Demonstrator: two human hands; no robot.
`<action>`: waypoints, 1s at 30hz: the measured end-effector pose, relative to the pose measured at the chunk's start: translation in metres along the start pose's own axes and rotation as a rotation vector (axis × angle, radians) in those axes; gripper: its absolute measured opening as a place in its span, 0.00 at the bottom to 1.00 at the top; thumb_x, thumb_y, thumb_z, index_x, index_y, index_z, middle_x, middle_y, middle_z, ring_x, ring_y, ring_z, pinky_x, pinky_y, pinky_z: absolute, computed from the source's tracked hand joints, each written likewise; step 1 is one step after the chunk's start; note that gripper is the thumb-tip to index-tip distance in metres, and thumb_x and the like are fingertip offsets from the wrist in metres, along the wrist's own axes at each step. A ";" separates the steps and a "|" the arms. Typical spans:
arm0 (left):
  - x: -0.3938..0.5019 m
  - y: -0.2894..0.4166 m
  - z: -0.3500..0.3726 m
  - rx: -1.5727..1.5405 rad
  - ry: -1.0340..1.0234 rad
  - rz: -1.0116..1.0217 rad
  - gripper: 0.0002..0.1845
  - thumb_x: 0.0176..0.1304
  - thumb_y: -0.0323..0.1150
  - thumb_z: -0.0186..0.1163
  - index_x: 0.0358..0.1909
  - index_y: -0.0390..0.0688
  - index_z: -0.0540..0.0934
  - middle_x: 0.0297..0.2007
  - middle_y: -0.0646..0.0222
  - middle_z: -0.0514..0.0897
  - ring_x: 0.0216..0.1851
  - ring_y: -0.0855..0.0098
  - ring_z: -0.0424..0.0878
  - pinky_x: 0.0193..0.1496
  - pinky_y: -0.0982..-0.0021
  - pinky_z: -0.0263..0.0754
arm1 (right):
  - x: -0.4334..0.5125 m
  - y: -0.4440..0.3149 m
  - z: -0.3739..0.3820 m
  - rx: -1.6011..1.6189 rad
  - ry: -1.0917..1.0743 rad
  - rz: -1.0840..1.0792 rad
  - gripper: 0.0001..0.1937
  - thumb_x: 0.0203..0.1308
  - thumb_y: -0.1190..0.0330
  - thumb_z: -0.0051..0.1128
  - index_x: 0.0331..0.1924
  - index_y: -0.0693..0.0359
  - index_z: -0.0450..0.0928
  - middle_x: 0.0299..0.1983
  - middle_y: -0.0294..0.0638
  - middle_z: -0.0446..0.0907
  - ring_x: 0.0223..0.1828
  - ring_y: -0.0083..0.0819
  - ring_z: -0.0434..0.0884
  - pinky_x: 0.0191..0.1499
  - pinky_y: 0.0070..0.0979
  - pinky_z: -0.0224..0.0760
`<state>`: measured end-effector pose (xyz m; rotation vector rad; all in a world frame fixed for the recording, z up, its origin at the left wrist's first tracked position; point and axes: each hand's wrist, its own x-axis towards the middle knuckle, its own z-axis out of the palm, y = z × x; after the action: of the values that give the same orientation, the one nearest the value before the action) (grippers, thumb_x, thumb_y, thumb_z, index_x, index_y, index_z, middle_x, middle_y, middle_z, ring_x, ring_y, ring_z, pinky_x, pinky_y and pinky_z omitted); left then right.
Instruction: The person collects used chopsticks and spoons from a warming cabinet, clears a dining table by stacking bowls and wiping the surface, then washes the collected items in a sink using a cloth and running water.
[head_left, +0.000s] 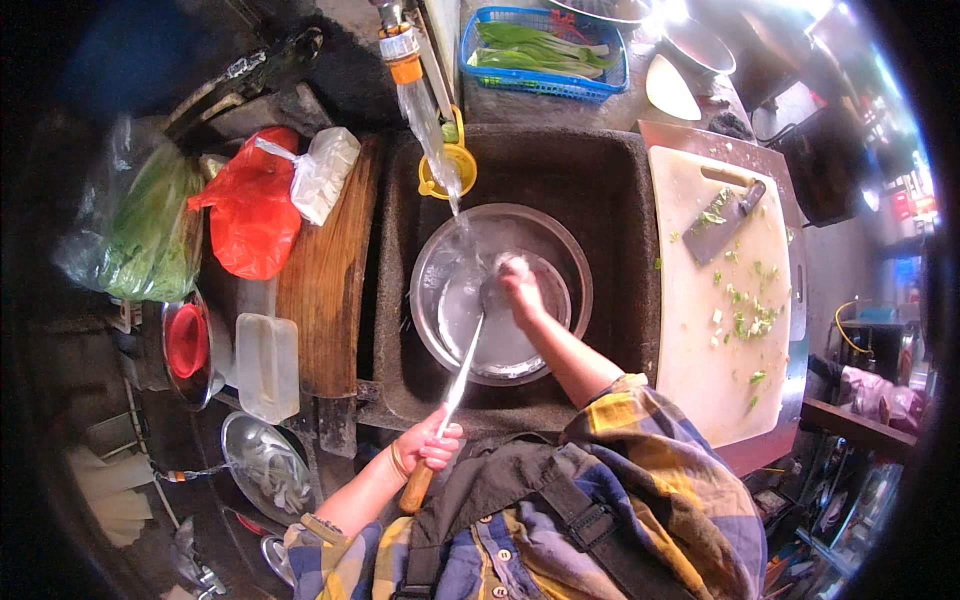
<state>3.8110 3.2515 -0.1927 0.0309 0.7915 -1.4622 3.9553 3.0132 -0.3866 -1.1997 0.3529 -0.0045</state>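
A round metal basin (583, 262) sits in the dark stone sink (517, 154), with water inside it. My left hand (429, 448) grips a long metal utensil (463, 375) just above its wooden handle end. The shaft slants over the basin's near rim, and its far end is hard to make out at the water. My right hand (517, 281) is over the middle of the basin, blurred, beside the falling water (431, 127). Something whitish shows at its fingertips, but I cannot tell whether it is held.
Right of the sink, a cleaver (716, 229) lies on a white cutting board (682, 300) among chopped greens. A yellow strainer (466, 169) hangs under the tap (400, 52). Behind stands a blue basket (540, 88) of leafy greens. A wooden board (322, 322) and red bag (259, 217) lie left.
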 end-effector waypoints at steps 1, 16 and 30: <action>-0.001 0.001 0.002 -0.081 -0.064 -0.014 0.24 0.60 0.59 0.39 0.23 0.47 0.62 0.09 0.83 0.58 0.07 0.86 0.55 0.13 0.83 0.53 | -0.009 0.005 0.003 -0.111 -0.149 -0.051 0.18 0.44 0.69 0.51 0.43 0.61 0.69 0.34 0.39 0.73 0.34 0.26 0.71 0.38 0.25 0.66; -0.010 0.011 -0.002 0.001 0.190 0.341 0.18 0.64 0.46 0.44 0.43 0.42 0.68 0.19 0.76 0.63 0.14 0.84 0.59 0.17 0.81 0.60 | 0.045 -0.314 0.142 -0.887 0.220 -1.459 0.20 0.49 0.72 0.51 0.49 0.65 0.67 0.48 0.53 0.69 0.43 0.48 0.71 0.45 0.38 0.68; 0.000 0.013 0.024 0.337 0.506 0.404 0.21 0.63 0.49 0.43 0.44 0.41 0.69 0.20 0.75 0.64 0.14 0.85 0.59 0.16 0.82 0.62 | 0.082 -0.438 0.217 -1.719 0.023 -1.045 0.08 0.54 0.63 0.46 0.34 0.54 0.75 0.37 0.41 0.79 0.35 0.37 0.80 0.32 0.34 0.73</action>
<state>3.8338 3.2424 -0.1809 0.7986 0.8698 -1.1918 4.1708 3.0334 0.0587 -2.9608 -0.4588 -0.7513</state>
